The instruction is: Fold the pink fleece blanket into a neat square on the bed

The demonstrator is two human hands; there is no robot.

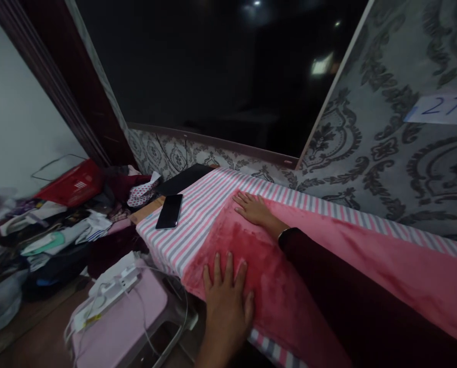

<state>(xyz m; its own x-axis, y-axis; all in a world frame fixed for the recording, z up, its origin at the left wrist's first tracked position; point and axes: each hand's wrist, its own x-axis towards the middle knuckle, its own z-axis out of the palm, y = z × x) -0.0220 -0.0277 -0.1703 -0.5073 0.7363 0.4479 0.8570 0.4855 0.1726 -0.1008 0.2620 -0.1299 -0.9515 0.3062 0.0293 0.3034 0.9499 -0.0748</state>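
Pink plush cloth (278, 271) lies on striped cover (192, 227), left hand (228, 301) and right hand (253, 208) spread flat on it; label (443, 108) beyond cover reads "27".

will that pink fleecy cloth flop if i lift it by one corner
Probably floppy: the pink cloth drapes off the striped board and lies flat under the left hand and right hand. Its plush nap likely grips rather than slides.

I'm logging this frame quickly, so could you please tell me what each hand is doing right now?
Left hand: open, flat on the pink fleece cloth, holding nothing.
Right hand: open, flat on the same cloth.
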